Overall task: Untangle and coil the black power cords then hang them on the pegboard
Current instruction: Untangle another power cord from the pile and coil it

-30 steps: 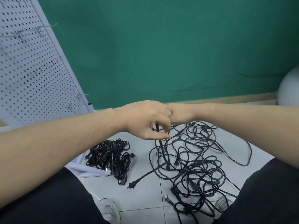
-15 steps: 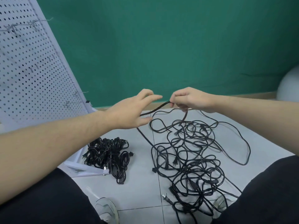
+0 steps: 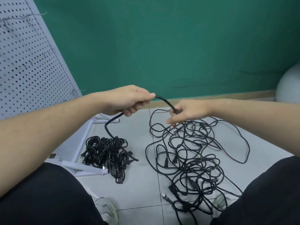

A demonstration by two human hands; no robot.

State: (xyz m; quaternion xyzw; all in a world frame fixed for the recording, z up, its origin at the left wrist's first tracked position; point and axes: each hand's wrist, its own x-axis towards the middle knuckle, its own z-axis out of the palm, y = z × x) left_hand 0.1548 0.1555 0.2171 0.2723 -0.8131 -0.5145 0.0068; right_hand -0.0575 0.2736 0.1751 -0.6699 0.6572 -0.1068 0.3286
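Observation:
A black power cord (image 3: 164,100) arcs between my two hands above the floor. My left hand (image 3: 128,101) grips it in a fist, and its free end droops down to the left and lies across a pile of coiled black cords (image 3: 107,153). My right hand (image 3: 185,113) pinches the same cord where it runs into a loose tangle of black cords (image 3: 191,161) spread over the tiles. The white pegboard (image 3: 27,62) leans at the left with wire hooks on it.
The pegboard's white frame foot (image 3: 84,168) lies on the grey tiled floor beside the coiled pile. My knees in black trousers fill both lower corners, with shoes (image 3: 107,210) between them. A green wall stands behind, and a grey ball (image 3: 289,85) sits at the far right.
My left hand, open half a second ago, now grips the cord and has drawn it up and left. The cord's free end has come out of the tangle onto the coiled pile.

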